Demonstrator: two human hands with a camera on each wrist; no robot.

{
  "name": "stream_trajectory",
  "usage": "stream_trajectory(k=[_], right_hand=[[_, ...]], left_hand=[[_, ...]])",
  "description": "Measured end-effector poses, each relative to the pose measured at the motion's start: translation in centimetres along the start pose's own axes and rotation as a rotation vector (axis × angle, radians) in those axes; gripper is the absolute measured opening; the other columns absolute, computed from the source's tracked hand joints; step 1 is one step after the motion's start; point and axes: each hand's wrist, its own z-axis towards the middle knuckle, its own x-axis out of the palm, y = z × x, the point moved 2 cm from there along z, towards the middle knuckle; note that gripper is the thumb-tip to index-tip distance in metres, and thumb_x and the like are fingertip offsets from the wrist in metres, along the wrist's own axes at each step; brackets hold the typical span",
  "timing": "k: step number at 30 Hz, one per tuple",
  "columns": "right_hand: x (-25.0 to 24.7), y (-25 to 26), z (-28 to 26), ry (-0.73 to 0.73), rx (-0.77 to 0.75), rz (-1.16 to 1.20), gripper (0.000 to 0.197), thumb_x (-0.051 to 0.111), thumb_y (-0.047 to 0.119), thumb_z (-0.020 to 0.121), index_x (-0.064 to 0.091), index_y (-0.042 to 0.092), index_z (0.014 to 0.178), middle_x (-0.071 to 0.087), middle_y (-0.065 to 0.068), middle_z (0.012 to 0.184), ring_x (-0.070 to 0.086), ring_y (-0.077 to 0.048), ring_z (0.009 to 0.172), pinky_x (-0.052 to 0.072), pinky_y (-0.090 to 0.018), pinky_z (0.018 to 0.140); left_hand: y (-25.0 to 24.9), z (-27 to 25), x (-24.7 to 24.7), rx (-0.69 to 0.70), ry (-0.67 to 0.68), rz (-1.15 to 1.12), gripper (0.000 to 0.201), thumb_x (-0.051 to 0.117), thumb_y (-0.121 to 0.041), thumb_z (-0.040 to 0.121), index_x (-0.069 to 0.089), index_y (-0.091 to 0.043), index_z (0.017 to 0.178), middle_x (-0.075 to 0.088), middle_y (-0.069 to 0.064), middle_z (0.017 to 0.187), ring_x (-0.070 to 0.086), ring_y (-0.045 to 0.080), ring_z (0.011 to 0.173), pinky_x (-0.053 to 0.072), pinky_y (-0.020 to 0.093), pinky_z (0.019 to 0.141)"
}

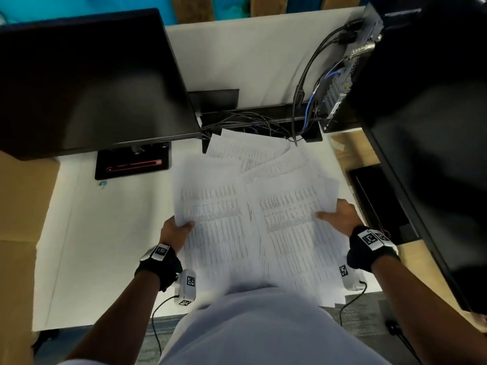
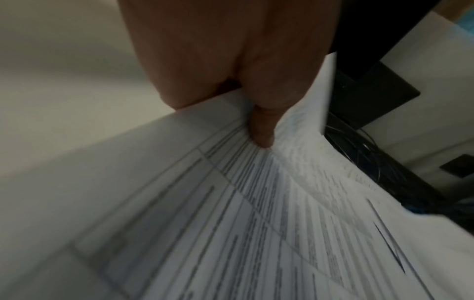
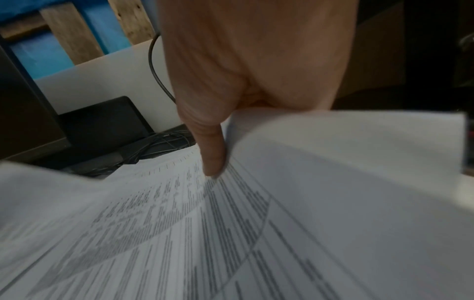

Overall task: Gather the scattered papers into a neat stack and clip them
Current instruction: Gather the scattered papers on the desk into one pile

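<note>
Several printed papers [image 1: 253, 219] with rows of small text lie fanned and overlapping on the white desk [image 1: 105, 246]. My left hand [image 1: 179, 227] grips the left edge of the sheets, thumb on top and fingers hidden beneath. In the left wrist view the thumb [image 2: 261, 130] presses on the papers [image 2: 256, 223]. My right hand [image 1: 340, 216] grips the right edge the same way; its thumb [image 3: 212, 154] lies on the printed papers [image 3: 256, 223]. A small blue clip [image 1: 102, 183] lies on the desk at the left, near the monitor base.
A dark monitor [image 1: 87, 83] on a black base [image 1: 131, 163] stands at the back left. Tangled cables [image 1: 250, 125] run behind the papers. A black computer case [image 1: 421, 101] with plugged cables fills the right. Cardboard [image 1: 21, 219] borders the desk's left side.
</note>
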Motion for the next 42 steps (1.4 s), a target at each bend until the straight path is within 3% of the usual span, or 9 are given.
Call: stream_trajectory(k=[6,10,13,18,22,25,29,33,42], right_hand=[[-1.9,1.2,-0.9,-0.328,-0.388,-0.106,0.035,0.058,0.007,0.094,0.060,0.009,0.129,0.063,-0.012,0.130,0.060,-0.024,0.121,0.044,-0.024,0.104],[-3.2,1.7,-2.1,-0.349,-0.585,-0.128,0.072,0.047,-0.022,0.083,0.048,0.022,0.141,0.043,0.001,0.150,0.040,0.000,0.133,0.021,0.000,0.108],[-3.9,2.4,-3.1,-0.323,-0.554,0.013,0.066,0.050,-0.015,0.089,0.049,0.030,0.137,0.055,0.003,0.139,0.047,0.011,0.124,0.029,-0.005,0.107],[-6.2,3.9,-4.3,-0.384,-0.432,0.150,0.030,0.054,0.018,0.098,0.061,0.002,0.123,0.069,-0.015,0.111,0.067,-0.019,0.102,0.049,-0.027,0.092],[-11.1,6.6,-6.5,-0.360,-0.460,0.447,0.032,0.062,0.052,0.078,0.073,0.027,0.094,0.070,0.032,0.080,0.062,0.018,0.074,0.048,-0.003,0.070],[-13.9,8.7,-8.0,-0.376,-0.535,0.555,0.009,0.063,0.025,0.091,0.072,0.027,0.093,0.073,0.028,0.086,0.067,0.008,0.084,0.052,-0.010,0.074],[-14.7,10.4,-7.8,-0.412,-0.608,0.638,0.030,0.062,0.020,0.095,0.062,0.001,0.118,0.071,0.008,0.105,0.068,-0.011,0.102,0.055,-0.025,0.086],[-10.0,10.4,-5.3,-0.255,-0.561,0.647,0.026,0.064,0.012,0.093,0.063,0.012,0.119,0.071,0.002,0.114,0.068,-0.015,0.105,0.056,-0.029,0.089],[3.2,6.1,0.3,-0.022,-0.177,0.332,0.053,0.071,0.035,0.086,0.055,0.013,0.131,0.062,-0.004,0.130,0.056,-0.021,0.122,0.042,-0.038,0.107]], left_hand=[[0.0,0.5,0.6,-0.035,-0.021,0.052,0.039,0.071,-0.018,0.084,0.063,-0.004,0.120,0.069,0.018,0.115,0.065,0.037,0.107,0.052,0.048,0.095],[0.2,0.6,0.6,-0.031,-0.028,0.069,0.038,0.070,-0.019,0.085,0.063,-0.004,0.120,0.069,0.019,0.115,0.065,0.038,0.107,0.052,0.049,0.095],[0.2,0.5,0.5,-0.030,-0.036,0.072,0.039,0.071,-0.019,0.085,0.063,-0.004,0.120,0.069,0.019,0.115,0.064,0.039,0.107,0.052,0.047,0.095],[-0.1,-0.1,-0.3,-0.032,-0.137,0.023,0.036,0.070,-0.019,0.084,0.064,-0.004,0.117,0.069,0.021,0.111,0.064,0.041,0.106,0.052,0.045,0.090],[-0.7,-0.6,-1.2,-0.050,-0.180,-0.001,0.036,0.066,-0.015,0.088,0.062,-0.002,0.121,0.067,0.022,0.114,0.063,0.040,0.105,0.046,0.036,0.082],[-1.1,-0.5,-1.1,-0.019,-0.133,-0.017,0.036,0.065,-0.018,0.088,0.062,-0.004,0.121,0.068,0.018,0.112,0.064,0.036,0.100,0.049,0.036,0.081],[-1.6,-0.3,-0.2,0.009,-0.082,-0.042,0.035,0.067,-0.018,0.085,0.064,-0.005,0.117,0.069,0.015,0.106,0.065,0.033,0.095,0.049,0.035,0.079],[-3.3,-0.9,1.1,0.035,0.021,-0.165,0.035,0.070,-0.006,0.084,0.064,0.002,0.117,0.068,0.014,0.105,0.063,0.027,0.095,0.047,0.033,0.084],[-3.8,-1.6,3.3,-0.094,0.156,-0.424,0.045,0.071,-0.032,0.083,0.064,-0.009,0.121,0.068,0.012,0.124,0.062,0.031,0.115,0.044,0.049,0.107]])
